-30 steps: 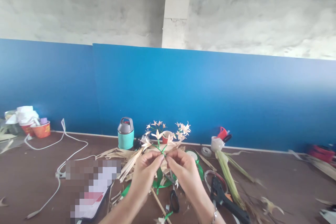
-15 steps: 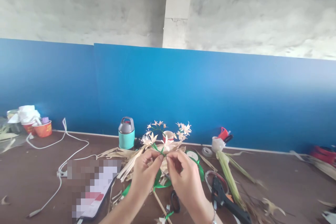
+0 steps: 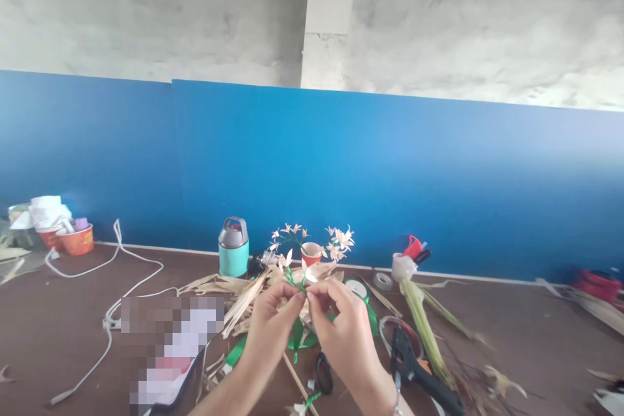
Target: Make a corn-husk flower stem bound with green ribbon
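Between my two hands is a small spray of pale artificial flowers on a green-wrapped stem. My left hand pinches the stem between thumb and fingers. Close beside it, my right hand is also closed in a pinch on the stem, just under a white bloom. Green ribbon hangs below the fingers. Behind stands a red and white paper cup with finished flower sprays around its top. Dry husk strips lie beneath and beyond my hands.
A black glue gun and black-handled scissors lie near my right forearm. Left are a blurred phone and a white cable. A teal flask stands at the back; a tape roll lies right.
The flower spray has turned and tilted between my fingers, so its blooms face differently. Both hands stay nearly in place, still pinching. The green ribbon hangs more plainly below them.
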{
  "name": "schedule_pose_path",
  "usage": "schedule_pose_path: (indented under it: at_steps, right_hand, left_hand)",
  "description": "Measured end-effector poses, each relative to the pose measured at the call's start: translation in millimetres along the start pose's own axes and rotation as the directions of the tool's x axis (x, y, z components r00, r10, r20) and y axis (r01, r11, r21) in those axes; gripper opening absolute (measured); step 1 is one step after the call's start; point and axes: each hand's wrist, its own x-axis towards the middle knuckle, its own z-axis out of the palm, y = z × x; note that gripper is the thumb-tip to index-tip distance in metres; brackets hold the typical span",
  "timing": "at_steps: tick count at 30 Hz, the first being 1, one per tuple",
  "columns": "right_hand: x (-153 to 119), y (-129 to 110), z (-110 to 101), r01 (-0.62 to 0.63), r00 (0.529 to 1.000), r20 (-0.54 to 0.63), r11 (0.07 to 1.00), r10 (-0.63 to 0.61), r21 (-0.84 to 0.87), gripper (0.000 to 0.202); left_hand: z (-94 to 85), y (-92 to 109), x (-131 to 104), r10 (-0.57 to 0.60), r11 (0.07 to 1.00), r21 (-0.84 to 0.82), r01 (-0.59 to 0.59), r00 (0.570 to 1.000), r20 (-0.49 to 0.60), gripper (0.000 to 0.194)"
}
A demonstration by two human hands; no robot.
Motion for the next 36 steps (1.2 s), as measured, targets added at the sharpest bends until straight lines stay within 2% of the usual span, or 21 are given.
schedule_pose_path:
  at_steps: [5, 8, 11, 19, 23, 28, 36]
  right_hand:
    - [-1.7, 0.7, 1.2, 0.113, 0.992, -0.042, 0.992, -0.115, -0.048, 0.012]
    - [-2.9, 2.2, 2.6, 0.168, 0.983, -0.062, 0.983, -0.173, -0.077, 0.013]
    - [-3.7, 2.2, 4.5, 0.207, 0.974, -0.07, 0.974, -0.213, -0.091, 0.014]
    - [-4.4, -1.7, 5.2, 0.245, 0.965, -0.072, 0.964, -0.252, -0.099, 0.016]
    - [-4.2, -1.8, 4.3, 0.257, 0.962, -0.068, 0.963, -0.263, -0.085, 0.015]
    - [-3.5, -3.2, 4.5, 0.321, 0.939, -0.074, 0.935, -0.335, -0.151, 0.016]
    - [-4.6, -3.8, 6.1, 0.275, 0.95, -0.1, 0.947, -0.294, -0.168, 0.015]
  left_hand:
    - [3.4, 0.6, -4.6, -0.104, 0.972, -0.207, 0.109, 0.994, 0.037, 0.02]
    - [5.2, 3.9, -7.0, -0.157, 0.95, -0.265, 0.167, 0.986, 0.06, 0.02]
    - [6.4, 7.2, -8.8, -0.182, 0.943, -0.276, 0.188, 0.982, 0.046, 0.019]
    - [7.8, 6.8, -10.2, -0.165, 0.952, -0.27, 0.141, 0.984, -0.067, 0.017]
    - [7.1, 6.8, -9.9, -0.184, 0.944, -0.286, 0.163, 0.982, -0.046, 0.018]
    - [6.9, 10.4, -10.4, -0.239, 0.922, -0.318, 0.219, 0.971, -0.025, 0.021]
    - [8.0, 9.2, -10.8, -0.233, 0.93, -0.304, 0.206, 0.971, -0.055, 0.032]
